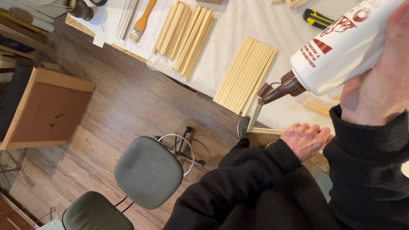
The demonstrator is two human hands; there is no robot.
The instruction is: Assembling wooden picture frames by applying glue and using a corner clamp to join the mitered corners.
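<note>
— White plastic, brown nozzle: that glue bottle is what the right hand has wrapped its fingers around, tilted so the tip points down and toward the frame corner.

— Is the tip touching the wood?

— Just above it, close; I cannot tell whether it touches. The corner is two pale strips meeting at an angle, at the table edge.

— And the left hand?

— Curled, knuckles up, resting on the lower strip of that corner, right beside the nozzle tip. Whether the fingers grip the strip or only press on it I cannot tell. Both arms wear black sleeves.

— What else lies on the table?

— Beyond the corner, a fan of wooden slats, laid side by side. Farther from it, two more bundles of slats, then a brush with a wooden handle. A yellow and black knife lies past the bottle's nozzle, well apart from the corner.

— Off the table?

— Wooden floor. A grey-green chair stands near the corner's side of the table, and a brown board in a wood frame lies well apart from it.
</note>
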